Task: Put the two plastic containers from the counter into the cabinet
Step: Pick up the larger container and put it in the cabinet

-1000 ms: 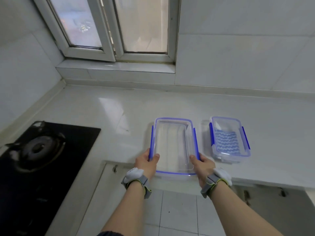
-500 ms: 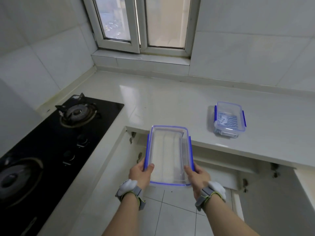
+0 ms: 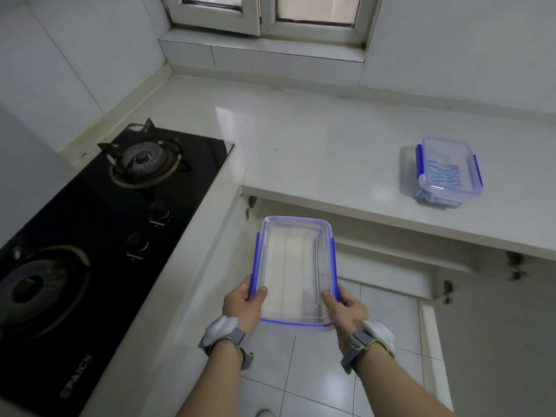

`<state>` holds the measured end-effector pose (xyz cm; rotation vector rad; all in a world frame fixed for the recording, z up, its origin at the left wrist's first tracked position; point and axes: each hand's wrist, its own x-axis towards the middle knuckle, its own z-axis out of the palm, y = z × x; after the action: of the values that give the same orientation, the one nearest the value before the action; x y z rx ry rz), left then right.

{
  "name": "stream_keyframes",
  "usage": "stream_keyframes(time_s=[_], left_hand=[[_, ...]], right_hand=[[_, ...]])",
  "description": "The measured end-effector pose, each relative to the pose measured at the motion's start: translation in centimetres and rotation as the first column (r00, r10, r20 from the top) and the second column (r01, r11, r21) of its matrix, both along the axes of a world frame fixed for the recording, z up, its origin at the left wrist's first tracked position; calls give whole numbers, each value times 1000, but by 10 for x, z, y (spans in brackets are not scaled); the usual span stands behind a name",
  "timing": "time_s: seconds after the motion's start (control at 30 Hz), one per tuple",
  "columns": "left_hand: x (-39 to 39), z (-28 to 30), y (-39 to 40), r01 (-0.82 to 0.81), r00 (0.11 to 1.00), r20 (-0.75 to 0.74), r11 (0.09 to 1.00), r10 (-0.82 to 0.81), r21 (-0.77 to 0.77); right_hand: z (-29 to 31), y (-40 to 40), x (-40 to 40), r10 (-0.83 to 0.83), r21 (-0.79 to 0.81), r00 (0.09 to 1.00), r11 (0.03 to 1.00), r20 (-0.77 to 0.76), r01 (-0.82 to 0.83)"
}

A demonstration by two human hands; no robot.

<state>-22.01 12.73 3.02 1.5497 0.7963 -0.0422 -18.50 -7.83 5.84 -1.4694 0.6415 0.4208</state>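
Observation:
A large clear plastic container (image 3: pixel 293 266) with a blue-rimmed lid hangs in the air in front of the counter edge, above the floor. My left hand (image 3: pixel 243 305) grips its near left side and my right hand (image 3: pixel 346 307) grips its near right side. A smaller clear container (image 3: pixel 445 171) with blue clips and a blue patterned item inside stands on the white counter (image 3: pixel 316 152) at the right. Below the counter edge the cabinet opening (image 3: pixel 376 254) shows, with its doors swung out.
A black two-burner gas hob (image 3: pixel 99 218) fills the counter on the left. An open cabinet door (image 3: pixel 496 326) stands at the right, another (image 3: pixel 210 281) at the left. White floor tiles (image 3: pixel 316 371) lie below. A window and sill run along the back wall.
Both hands have carried the large container off the counter and toward me, lower, in front of the cabinet opening. The small container has stayed on the counter.

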Motion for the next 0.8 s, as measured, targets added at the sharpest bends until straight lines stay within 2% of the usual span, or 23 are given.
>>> stream_keyframes(time_s=[0.37, 0.5, 0.57, 0.7, 0.8], left_hand=[[83, -76, 26, 119, 993, -18, 991, -118, 64], [130, -125, 33, 159, 987, -33, 980, -156, 122], [167, -163, 40, 142, 990, -23, 980, -140, 138], [211, -186, 48, 191, 982, -40, 958, -186, 214], [245, -207, 53, 193, 980, 0, 948, -199, 252]], right_hand=[[-67, 29, 58, -103, -46, 995, 994, -9, 103], [-122, 36, 105, -137, -51, 990, 989, -17, 136], [-168, 45, 141, -97, -66, 995, 993, -10, 96], [-204, 50, 185, -107, -68, 994, 992, -16, 105], [-225, 55, 220, -88, -100, 996, 991, 5, 88]])
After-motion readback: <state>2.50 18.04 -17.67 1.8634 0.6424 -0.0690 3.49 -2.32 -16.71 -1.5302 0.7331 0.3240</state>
